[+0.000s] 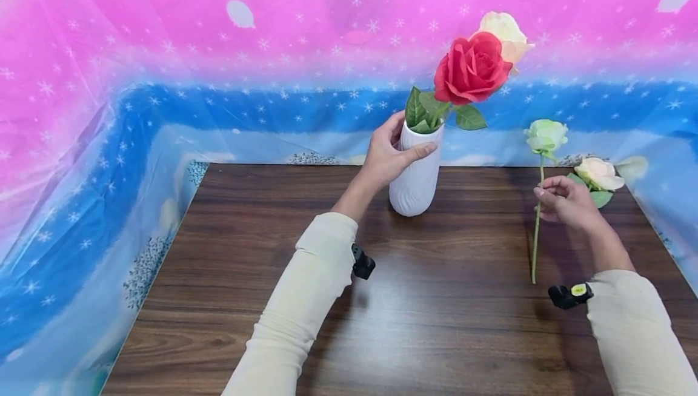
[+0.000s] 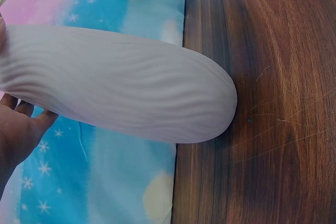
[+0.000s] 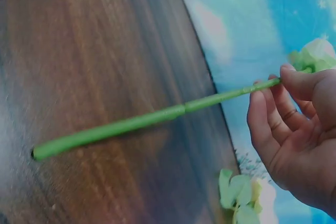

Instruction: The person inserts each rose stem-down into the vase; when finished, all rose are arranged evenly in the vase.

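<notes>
My left hand (image 1: pixel 384 152) grips a white ribbed vase (image 1: pixel 415 181) near its rim, the thumb across the front. A red rose (image 1: pixel 474 69) and a cream rose (image 1: pixel 504 36) behind it stand in the vase and lean right. In the left wrist view the vase's grooved side (image 2: pixel 126 85) fills the middle. My right hand (image 1: pixel 569 202) pinches the stem (image 1: pixel 536 244) of a pale green rose (image 1: pixel 546 137), which is held upright, bloom on top. The right wrist view shows the bare green stem (image 3: pixel 121 125) running from thumb and fingers to its cut end.
A pale peach rose (image 1: pixel 598 173) with green leaves lies at the table's back right, just beyond my right hand. The dark wooden table (image 1: pixel 245 299) ends at a pink and blue snowflake cloth (image 1: pixel 305 105) hanging behind and at the sides.
</notes>
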A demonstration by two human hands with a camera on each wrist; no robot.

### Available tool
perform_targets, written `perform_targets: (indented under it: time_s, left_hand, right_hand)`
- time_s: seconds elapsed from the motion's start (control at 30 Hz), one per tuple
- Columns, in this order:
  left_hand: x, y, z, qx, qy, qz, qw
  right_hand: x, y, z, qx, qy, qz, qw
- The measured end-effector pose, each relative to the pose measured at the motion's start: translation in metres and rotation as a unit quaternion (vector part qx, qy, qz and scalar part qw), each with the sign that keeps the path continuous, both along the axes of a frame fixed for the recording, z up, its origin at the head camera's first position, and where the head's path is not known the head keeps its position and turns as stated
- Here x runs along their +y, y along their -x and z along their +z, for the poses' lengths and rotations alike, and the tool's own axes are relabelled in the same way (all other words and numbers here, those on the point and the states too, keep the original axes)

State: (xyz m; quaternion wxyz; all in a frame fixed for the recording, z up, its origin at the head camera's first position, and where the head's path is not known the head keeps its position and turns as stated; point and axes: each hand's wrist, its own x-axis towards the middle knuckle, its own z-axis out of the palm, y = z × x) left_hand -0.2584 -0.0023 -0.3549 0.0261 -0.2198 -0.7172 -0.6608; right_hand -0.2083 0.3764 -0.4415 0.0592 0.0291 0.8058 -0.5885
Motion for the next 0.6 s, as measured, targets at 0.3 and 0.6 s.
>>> perform_targets:
  time_s: [0.3,0.6]
  left_hand:
    - [-0.001,-0.001,0.0,-0.001,0.001,-0.002,1.0]
    - [0.0,-0.001,0.001,-0.001,0.002,-0.002,1.0]
  right_hand:
    - [-0.015,-0.005,0.019,0.054,0.089,0.008,0.9945]
    - [-0.033,-0.01,0.037,0.085,0.178,0.058,0.9786]
